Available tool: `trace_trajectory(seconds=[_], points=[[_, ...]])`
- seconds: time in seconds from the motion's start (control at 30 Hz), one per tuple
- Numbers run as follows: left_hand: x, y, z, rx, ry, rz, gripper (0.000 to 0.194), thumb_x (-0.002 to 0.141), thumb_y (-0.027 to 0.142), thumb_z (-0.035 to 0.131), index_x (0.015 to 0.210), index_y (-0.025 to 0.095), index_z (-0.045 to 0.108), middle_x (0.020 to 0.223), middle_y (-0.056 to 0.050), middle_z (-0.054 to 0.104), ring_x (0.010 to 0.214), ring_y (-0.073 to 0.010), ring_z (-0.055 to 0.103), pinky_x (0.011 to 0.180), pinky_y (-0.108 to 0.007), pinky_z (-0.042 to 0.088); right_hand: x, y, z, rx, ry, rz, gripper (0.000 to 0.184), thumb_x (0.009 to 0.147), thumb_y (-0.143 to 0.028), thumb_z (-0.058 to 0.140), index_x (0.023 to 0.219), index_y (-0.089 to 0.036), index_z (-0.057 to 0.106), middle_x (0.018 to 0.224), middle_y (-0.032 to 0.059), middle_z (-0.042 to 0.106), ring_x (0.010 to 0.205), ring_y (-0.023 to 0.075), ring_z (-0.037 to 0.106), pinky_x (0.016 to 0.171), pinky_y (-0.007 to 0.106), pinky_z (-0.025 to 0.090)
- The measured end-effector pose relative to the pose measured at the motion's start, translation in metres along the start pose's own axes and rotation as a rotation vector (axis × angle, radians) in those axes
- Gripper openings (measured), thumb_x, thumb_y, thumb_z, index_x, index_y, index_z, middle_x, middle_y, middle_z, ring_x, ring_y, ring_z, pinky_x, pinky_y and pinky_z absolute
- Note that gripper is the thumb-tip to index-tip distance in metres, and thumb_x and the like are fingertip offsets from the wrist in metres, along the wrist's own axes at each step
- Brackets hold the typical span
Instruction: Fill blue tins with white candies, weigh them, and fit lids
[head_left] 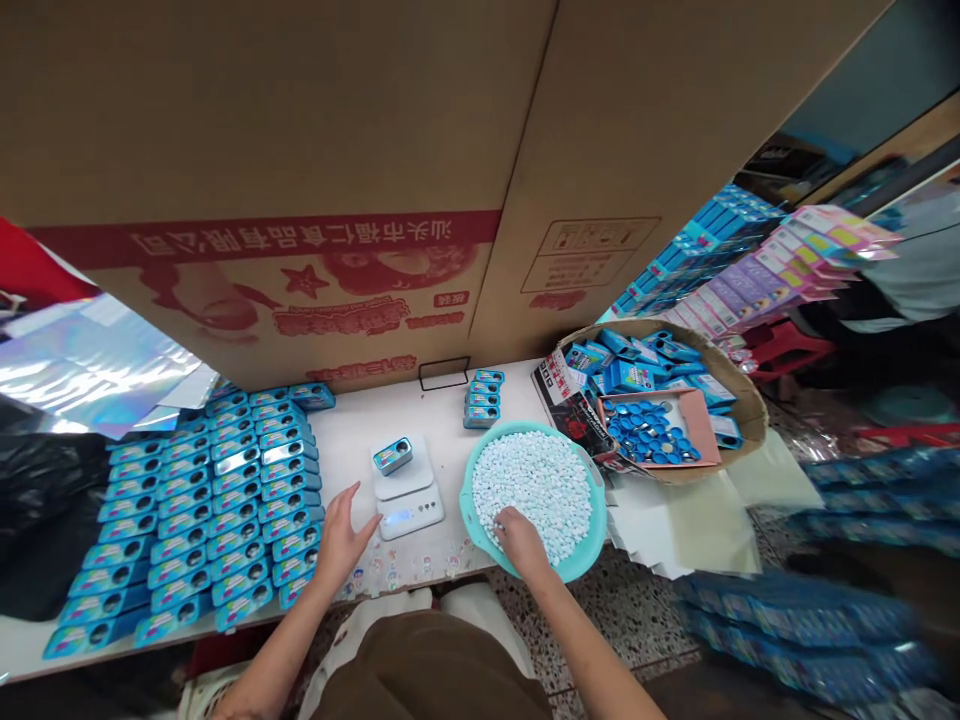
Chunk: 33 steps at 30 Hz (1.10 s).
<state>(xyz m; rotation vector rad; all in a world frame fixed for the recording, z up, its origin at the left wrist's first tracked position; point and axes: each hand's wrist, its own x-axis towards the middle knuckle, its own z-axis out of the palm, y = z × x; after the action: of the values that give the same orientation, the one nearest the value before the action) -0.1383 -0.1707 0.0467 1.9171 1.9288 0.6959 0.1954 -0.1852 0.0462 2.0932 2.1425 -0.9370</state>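
My right hand (516, 535) reaches into a turquoise basin (598, 515) full of small white pellets (536, 480). Its fingers are bent together at the pellets; whatever lies between them is hidden. Left of the basin, a white digital scale (412, 515) with a lit display bears one small blue box (392, 456) with a round dark opening in its top. Beside the scale, my left hand (345, 535) hovers with thumb and fingers apart and nothing in it.
Rows of blue boxes (244, 520) fill the table's left side. A short stack of them (482, 400) stands behind the basin. On the right, a large carton (739, 400) holds blue boxes and a tray of blue caps (652, 435). Tall cardboard (300, 130) walls the back.
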Motion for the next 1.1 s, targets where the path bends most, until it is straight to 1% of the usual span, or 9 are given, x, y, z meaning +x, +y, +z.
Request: trace_trajectory(seconds=[0.2, 0.37, 0.47, 0.57, 0.7, 0.8, 0.87, 0.97, 1.1], points=[[-0.001, -0.001, 0.001, -0.020, 0.022, -0.019, 0.058, 0.078, 0.049, 0.055, 0.126, 0.018, 0.042, 0.119, -0.012, 0.055, 0.114, -0.0285, 0.050, 0.097, -0.048, 0.042, 0.003, 0.003, 0.006, 0.078, 0.075, 0.024, 0.020, 0.075, -0.012, 0.051, 0.083, -0.017, 0.069, 0.091, 0.0091, 0.068, 0.090, 0.0206, 0.063, 0.081, 0.026, 0.043], [0.000, -0.003, 0.003, -0.033, 0.032, 0.004, 0.056, 0.079, 0.046, 0.056, 0.127, 0.018, 0.042, 0.119, -0.012, 0.055, 0.113, -0.0273, 0.051, 0.097, -0.046, 0.043, 0.003, 0.014, 0.005, 0.305, 0.214, 0.095, 0.019, 0.070, -0.020, 0.054, 0.078, -0.019, 0.071, 0.085, 0.0083, 0.071, 0.077, 0.0229, 0.066, 0.075, 0.032, 0.049], [0.003, -0.005, 0.005, -0.044, 0.036, 0.000, 0.056, 0.079, 0.045, 0.056, 0.126, 0.018, 0.043, 0.118, -0.012, 0.055, 0.112, -0.0268, 0.051, 0.097, -0.046, 0.043, 0.008, 0.010, -0.003, 0.456, 0.287, 0.114, 0.020, 0.069, -0.029, 0.056, 0.077, -0.018, 0.071, 0.080, 0.0084, 0.072, 0.070, 0.0232, 0.065, 0.070, 0.034, 0.050], [0.007, -0.007, 0.008, -0.069, 0.044, -0.018, 0.055, 0.078, 0.045, 0.057, 0.125, 0.019, 0.044, 0.117, -0.012, 0.056, 0.111, -0.0270, 0.052, 0.096, -0.046, 0.043, 0.025, -0.014, -0.014, 0.593, 0.318, 0.072, 0.023, 0.069, -0.034, 0.057, 0.076, -0.018, 0.071, 0.076, 0.0073, 0.071, 0.067, 0.0218, 0.064, 0.069, 0.033, 0.050], [0.010, -0.009, 0.009, -0.107, 0.057, -0.041, 0.056, 0.078, 0.046, 0.058, 0.125, 0.020, 0.044, 0.118, -0.011, 0.056, 0.113, -0.0270, 0.051, 0.096, -0.046, 0.043, 0.067, -0.072, -0.026, 0.686, 0.314, -0.066, 0.020, 0.069, -0.033, 0.059, 0.076, -0.019, 0.071, 0.073, 0.0042, 0.070, 0.065, 0.0184, 0.062, 0.067, 0.031, 0.051], [0.009, -0.010, 0.006, -0.137, 0.079, -0.063, 0.055, 0.078, 0.045, 0.057, 0.126, 0.021, 0.043, 0.119, -0.011, 0.055, 0.113, -0.0265, 0.051, 0.097, -0.046, 0.042, 0.100, -0.117, -0.029, 0.678, 0.301, -0.198, 0.015, 0.070, -0.027, 0.060, 0.077, -0.020, 0.071, 0.078, 0.0036, 0.070, 0.066, 0.0161, 0.062, 0.068, 0.028, 0.050], [0.006, -0.011, 0.004, -0.159, 0.089, -0.088, 0.054, 0.078, 0.044, 0.058, 0.126, 0.021, 0.043, 0.119, -0.010, 0.055, 0.114, -0.0263, 0.051, 0.097, -0.046, 0.042, 0.118, -0.140, -0.027, 0.617, 0.261, -0.263, 0.013, 0.069, -0.021, 0.061, 0.077, -0.020, 0.071, 0.081, 0.0037, 0.070, 0.065, 0.0147, 0.061, 0.068, 0.027, 0.050], [-0.002, -0.012, 0.001, -0.190, 0.088, -0.134, 0.053, 0.078, 0.042, 0.058, 0.125, 0.021, 0.044, 0.118, -0.010, 0.055, 0.113, -0.0259, 0.051, 0.097, -0.045, 0.042, 0.134, -0.158, -0.018, 0.486, 0.192, -0.297, 0.014, 0.068, -0.014, 0.060, 0.075, -0.020, 0.071, 0.080, 0.0034, 0.069, 0.062, 0.0136, 0.059, 0.069, 0.026, 0.049], [-0.011, -0.011, -0.001, -0.223, 0.097, -0.205, 0.051, 0.079, 0.040, 0.058, 0.125, 0.022, 0.043, 0.120, -0.010, 0.055, 0.114, -0.0255, 0.051, 0.097, -0.046, 0.042, 0.142, -0.162, -0.006, 0.389, 0.144, -0.312, 0.016, 0.068, -0.012, 0.059, 0.075, -0.021, 0.071, 0.079, 0.0029, 0.069, 0.063, 0.0135, 0.060, 0.069, 0.025, 0.048]])
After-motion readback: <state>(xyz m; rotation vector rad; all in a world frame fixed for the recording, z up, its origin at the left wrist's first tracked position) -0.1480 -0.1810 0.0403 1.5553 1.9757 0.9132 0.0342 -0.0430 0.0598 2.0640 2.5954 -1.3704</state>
